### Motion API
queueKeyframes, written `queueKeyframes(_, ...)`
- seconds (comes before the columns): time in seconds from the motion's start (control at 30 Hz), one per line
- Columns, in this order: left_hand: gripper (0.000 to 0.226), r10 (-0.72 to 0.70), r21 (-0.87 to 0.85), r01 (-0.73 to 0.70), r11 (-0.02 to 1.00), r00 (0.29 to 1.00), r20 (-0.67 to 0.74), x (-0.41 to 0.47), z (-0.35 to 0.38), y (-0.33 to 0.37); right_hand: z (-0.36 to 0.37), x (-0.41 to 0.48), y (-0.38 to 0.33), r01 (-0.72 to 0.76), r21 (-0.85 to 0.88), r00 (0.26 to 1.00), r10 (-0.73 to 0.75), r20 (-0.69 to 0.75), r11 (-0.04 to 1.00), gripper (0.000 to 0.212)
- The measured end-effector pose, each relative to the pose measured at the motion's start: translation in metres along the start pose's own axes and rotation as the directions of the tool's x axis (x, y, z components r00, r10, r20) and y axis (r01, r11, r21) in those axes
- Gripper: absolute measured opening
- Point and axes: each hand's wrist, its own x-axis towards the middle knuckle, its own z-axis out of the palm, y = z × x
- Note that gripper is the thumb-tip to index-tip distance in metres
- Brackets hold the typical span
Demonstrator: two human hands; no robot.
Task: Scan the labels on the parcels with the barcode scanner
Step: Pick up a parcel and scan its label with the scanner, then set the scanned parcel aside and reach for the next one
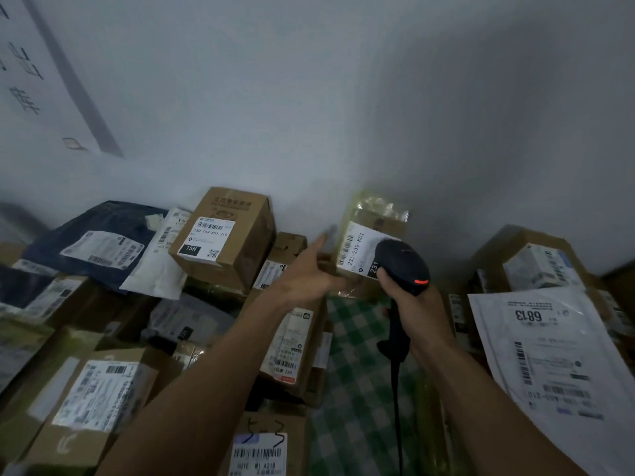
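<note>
Fingers, left: the index finger (321,242) is held out straight, up and to the right; the others are blurred at the lower left edge of the held parcel (374,214), where it is gripped by the left hand (305,276).
Fingers, right: the fingers (388,281) are curled tight round the neck of the barcode scanner (400,262), which is gripped by the right hand (412,304).
Scanner position: it is raised just in front of the held parcel, overlapping the lower right corner of the label (357,249).
Scanner axis: the long axis runs roughly up and down, head on top and handle below; the head is turned away toward the label, and a red light is lit on its rear.
Cable: a black cable (398,407) is seen hanging from the handle's base.
Held parcel: a brown box wrapped in crinkled, glossy yellowish film, held upright near the wall (343,97); "231-239 K01" is printed on its white label.
Containers: the cartons are closed, so contents cannot be told.
Surroundings: a matt brown carton (233,214) marked "15H" is tilted at the left, beside a dark blue mailer bag (103,221).
Right side: a flat white mailer (549,355) marked "6813" is laid over boxes.
Floor cover: a green chequered cloth (354,372) is seen between the piles.
</note>
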Motion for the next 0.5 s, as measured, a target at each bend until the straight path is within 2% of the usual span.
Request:
queueKeyframes(0.07,0.083,0.042,0.038,-0.044,0.998,0.998,0.053,0.008,-0.009,0.009,0.001,0.005,-0.008,0.044,-0.042,0.998,-0.043,0.042,0.998,0.031)
queueKeyframes(0.17,0.071,0.004,-0.098,-0.005,0.995,1.000,-0.006,0.017,-0.026,0.008,0.007,0.012,-0.021,0.074,-0.074,0.991,-0.065,0.119,0.994,0.038)
queueKeyframes(0.27,0.079,0.049,-0.003,-0.050,0.999,0.984,-0.170,0.020,-0.030,-0.006,0.014,0.017,-0.024,0.043,-0.094,0.986,-0.027,0.163,0.995,0.032)
queueKeyframes(0.37,0.088,0.105,0.040,-0.097,0.994,0.932,-0.348,0.024,-0.022,-0.017,0.017,0.019,-0.015,0.017,-0.129,0.990,0.001,0.138,0.991,0.035)
queueKeyframes(0.5,0.113,0.140,0.208,-0.072,0.975,0.933,-0.331,0.031,-0.010,-0.035,0.015,0.018,-0.004,-0.006,-0.124,0.991,0.022,0.134,0.992,0.038)
